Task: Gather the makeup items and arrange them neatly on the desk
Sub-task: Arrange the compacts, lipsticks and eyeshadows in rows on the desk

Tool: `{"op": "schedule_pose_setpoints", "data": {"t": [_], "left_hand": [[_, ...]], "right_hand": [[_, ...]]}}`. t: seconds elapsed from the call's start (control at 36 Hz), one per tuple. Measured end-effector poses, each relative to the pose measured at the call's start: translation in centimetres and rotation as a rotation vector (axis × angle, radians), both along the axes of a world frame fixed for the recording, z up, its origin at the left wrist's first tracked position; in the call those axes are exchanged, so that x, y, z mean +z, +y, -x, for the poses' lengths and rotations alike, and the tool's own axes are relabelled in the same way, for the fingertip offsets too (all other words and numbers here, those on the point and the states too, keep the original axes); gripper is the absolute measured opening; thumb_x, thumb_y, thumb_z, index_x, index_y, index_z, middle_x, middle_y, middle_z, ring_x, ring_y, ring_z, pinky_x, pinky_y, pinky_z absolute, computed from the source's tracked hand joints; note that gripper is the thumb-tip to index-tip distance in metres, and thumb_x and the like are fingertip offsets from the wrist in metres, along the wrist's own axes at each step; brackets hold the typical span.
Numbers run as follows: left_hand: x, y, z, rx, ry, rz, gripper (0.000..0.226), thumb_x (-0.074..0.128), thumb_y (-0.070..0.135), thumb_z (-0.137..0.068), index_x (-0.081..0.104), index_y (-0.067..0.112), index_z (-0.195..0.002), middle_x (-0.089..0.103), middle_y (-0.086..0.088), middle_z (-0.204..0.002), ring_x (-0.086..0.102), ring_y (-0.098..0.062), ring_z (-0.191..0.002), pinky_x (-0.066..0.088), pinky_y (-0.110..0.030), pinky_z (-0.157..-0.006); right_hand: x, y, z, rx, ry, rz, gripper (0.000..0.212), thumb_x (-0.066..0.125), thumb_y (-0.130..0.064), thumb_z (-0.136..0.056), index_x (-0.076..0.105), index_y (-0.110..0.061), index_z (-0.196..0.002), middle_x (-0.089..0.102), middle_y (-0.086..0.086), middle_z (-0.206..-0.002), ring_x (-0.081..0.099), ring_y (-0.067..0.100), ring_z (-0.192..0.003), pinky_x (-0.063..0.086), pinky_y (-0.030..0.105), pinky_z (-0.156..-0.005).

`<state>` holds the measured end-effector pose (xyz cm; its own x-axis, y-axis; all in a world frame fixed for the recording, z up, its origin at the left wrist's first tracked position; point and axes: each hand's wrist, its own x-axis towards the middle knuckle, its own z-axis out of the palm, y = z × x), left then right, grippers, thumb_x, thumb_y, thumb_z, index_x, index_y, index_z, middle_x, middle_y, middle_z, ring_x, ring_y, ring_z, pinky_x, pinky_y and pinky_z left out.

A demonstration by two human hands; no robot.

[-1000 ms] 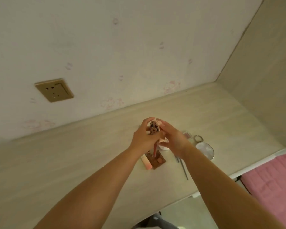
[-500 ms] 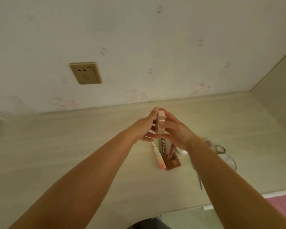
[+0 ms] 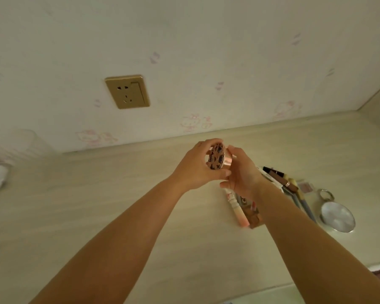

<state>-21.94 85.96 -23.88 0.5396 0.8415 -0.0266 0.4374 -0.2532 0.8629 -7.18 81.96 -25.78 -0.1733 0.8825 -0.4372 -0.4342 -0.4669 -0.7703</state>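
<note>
Desk (image 3: 97, 216), both hands w/ leopard compact (image 3: 217, 159), maybe shut

Soft, warm, rather dim light fills the scene, casting a yellowish tint over the wall (image 3: 206, 51) and the bench (image 3: 97, 205). Shadows are faint and diffuse. The copper rim of the compact (image 3: 225, 160) catches a small glint. Wide-angle distortion bends the edges, and the far left is blurred.
</note>
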Motion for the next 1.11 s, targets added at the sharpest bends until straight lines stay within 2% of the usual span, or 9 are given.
{"op": "schedule_pose_setpoints", "data": {"t": [0.11,0.19,0.28,0.39,0.5,0.72,0.83,0.92,1.11], "left_hand": [[-2.1,0.0,0.2,0.049,-0.047,-0.004,0.075,0.081,0.042,-0.062,0.043,0.042,-0.127,0.051,0.015,-0.126,0.051,-0.002,-0.112,0.049,-0.031,-0.093],[-4.3,-0.2,0.6,0.105,-0.1,-0.039,0.072,0.08,0.041,-0.064,0.044,0.042,-0.127,0.051,0.013,-0.126,0.052,-0.004,-0.113,0.052,-0.033,-0.09],[-6.2,-0.4,1.0,0.179,-0.199,-0.096,0.063,0.076,0.035,-0.069,0.046,0.045,-0.123,0.048,0.014,-0.122,0.052,-0.001,-0.11,0.05,-0.023,-0.086],[-8.0,-1.1,2.2,0.202,-0.224,-0.227,0.062,0.074,0.039,-0.069,0.047,0.045,-0.124,0.049,0.012,-0.116,0.05,0.011,-0.105,0.044,-0.004,-0.075],[-9.5,-3.4,3.6,0.178,-0.22,-0.295,0.062,0.071,0.053,-0.064,0.046,0.05,-0.121,0.05,0.012,-0.113,0.052,0.003,-0.107,0.047,-0.007,-0.075],[-10.8,-8.0,5.6,0.337,-0.091,-0.426,0.055,0.061,0.051,-0.075,0.05,0.033,-0.127,0.042,0.008,-0.104,0.05,-0.011,-0.101,0.035,-0.011,-0.078],[-11.2,-8.9,6.6,0.441,-0.144,-0.435,0.068,0.043,0.062,-0.07,0.049,0.026,-0.128,0.042,0.004,-0.111,0.041,-0.011,-0.108,0.032,-0.02,-0.085],[-12.3,-9.5,7.6,0.466,-0.169,-0.464,0.072,0.038,0.062,-0.069,0.049,0.021,-0.128,0.044,-0.003,-0.116,0.04,-0.015,-0.11,0.03,-0.018,-0.087],[-12.6,-9.2,8.3,0.439,-0.113,-0.525,0.077,0.035,0.061,-0.067,0.047,0.018,-0.13,0.041,-0.003,-0.115,0.037,-0.017,-0.113,0.026,-0.013,-0.084]], "right_hand": [[-1.6,0.2,0.1,0.016,-0.058,-0.021,0.043,0.037,-0.044,-0.09,0.064,-0.013,-0.102,0.067,0.003,-0.078,0.061,0.017,-0.059,0.045,0.024,-0.044],[-2.6,0.7,1.5,-0.025,-0.243,-0.055,0.05,0.03,-0.042,-0.093,0.064,-0.007,-0.102,0.065,0.009,-0.077,0.058,0.017,-0.053,0.043,0.024,-0.043],[-3.4,1.0,3.4,-0.063,-0.327,-0.13,0.054,0.021,-0.04,-0.095,0.064,-0.008,-0.09,0.064,0.004,-0.063,0.05,0.014,-0.045,0.039,0.022,-0.04],[-4.9,0.3,4.8,-0.024,-0.234,-0.204,0.056,0.016,-0.039,-0.094,0.062,-0.008,-0.098,0.064,0.003,-0.062,0.044,0.013,-0.043,0.035,0.021,-0.038],[-6.5,-1.9,5.4,0.025,-0.223,-0.241,0.058,0.014,-0.038,-0.095,0.061,-0.006,-0.099,0.059,0.014,-0.076,0.046,0.017,-0.047,0.033,0.023,-0.038],[-7.1,-5.5,9.4,0.009,-0.139,-0.182,0.043,0.019,-0.034,-0.09,0.056,-0.014,-0.087,0.056,0.007,-0.075,0.047,0.018,-0.061,0.028,0.02,-0.042],[-7.2,-5.6,11.7,0.002,-0.159,-0.164,0.047,0.021,-0.037,-0.089,0.062,-0.018,-0.076,0.067,0.0,-0.068,0.064,0.015,-0.062,0.043,0.023,-0.055],[-8.1,-5.9,13.0,0.014,-0.157,-0.164,0.048,0.021,-0.037,-0.089,0.063,-0.019,-0.074,0.067,-0.004,-0.06,0.064,0.009,-0.052,0.046,0.018,-0.049],[-9.8,-6.3,14.1,-0.14,0.127,-0.138,0.043,0.022,-0.039,-0.085,0.055,-0.017,-0.069,0.054,-0.003,-0.048,0.049,0.01,-0.037,0.026,0.014,-0.03]]}}
